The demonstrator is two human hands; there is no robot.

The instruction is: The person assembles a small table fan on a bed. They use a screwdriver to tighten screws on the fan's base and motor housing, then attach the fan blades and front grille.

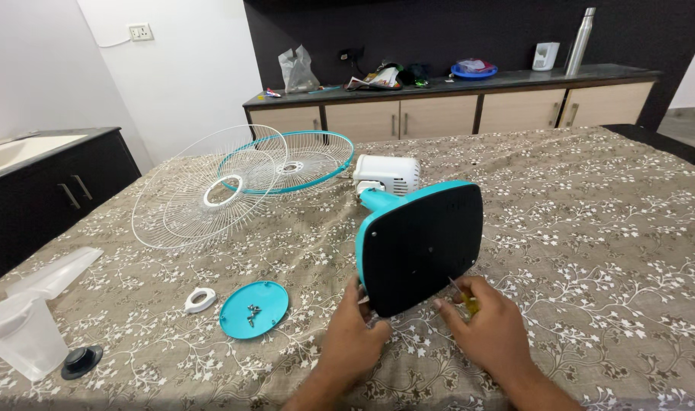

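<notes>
Tipped on edge on the patterned bedspread [591,228], black underside toward the camera: fan base [422,247] with teal rim. Left hand [353,335] closed on its lower left edge. Right hand [490,327] wrapped around a screwdriver [463,298] with a yellow handle, tip against the black underside near the lower right. Behind the base, white motor housing [389,175]. Farther left, two wire grilles [241,183] overlapping. Near the left hand, teal round cover [254,309] holding screws [252,312], white ring [200,300] just beside it.
</notes>
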